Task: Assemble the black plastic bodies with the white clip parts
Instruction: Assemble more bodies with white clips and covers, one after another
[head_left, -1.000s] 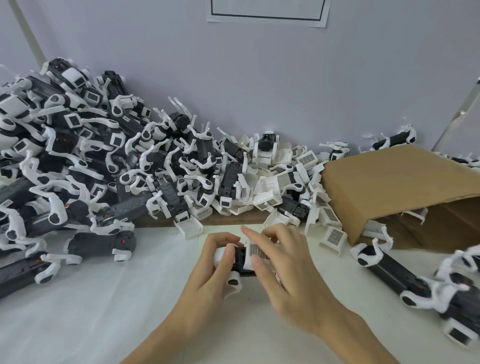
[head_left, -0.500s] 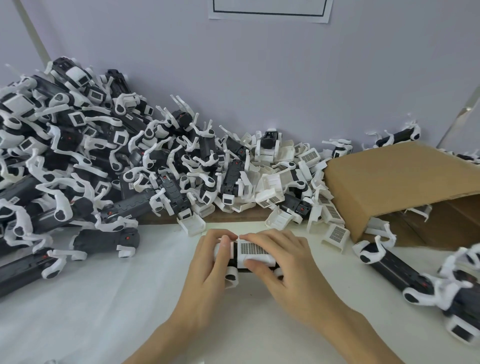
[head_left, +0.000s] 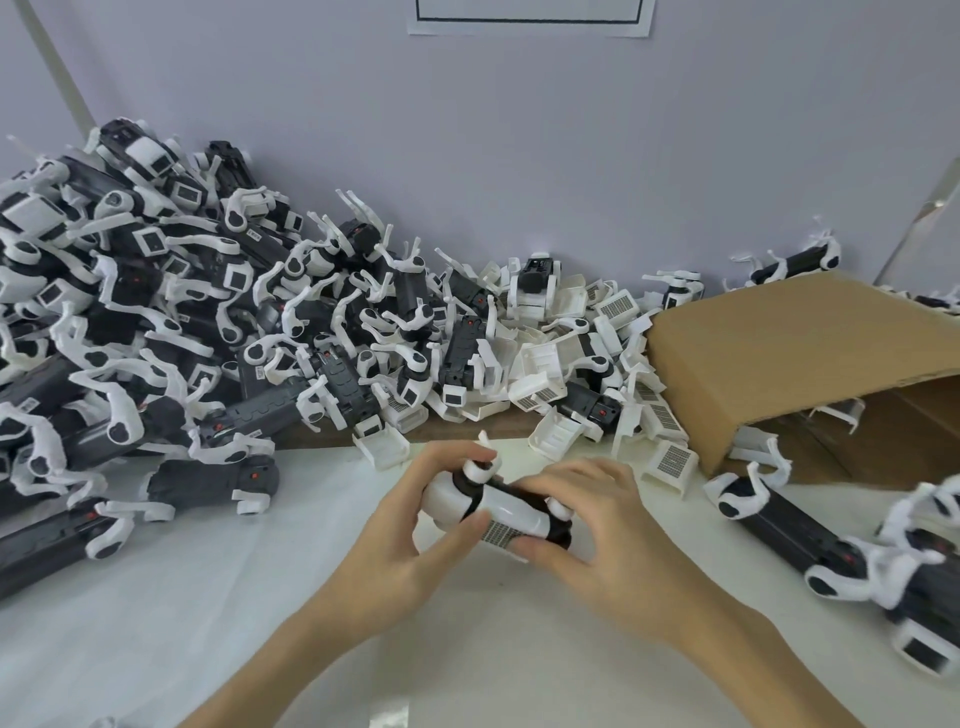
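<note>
Head view, centre: black plastic body with white clip part seated over it, raised off white table cover, presumably for turning and checking the fit. Gripped at its 9 o'clock end by left hand, fingers curled round the rounded white cap; pinched at its 3 o'clock end by right hand, thumb under, fingers over, likely pressing the clip home. Loose white clips heaped at 12 o'clock, within reach for the next pick. Finished units stacked at 10 o'clock against the wall. Cardboard box tipped on its side at 2 o'clock, apparently as the supply.
</note>
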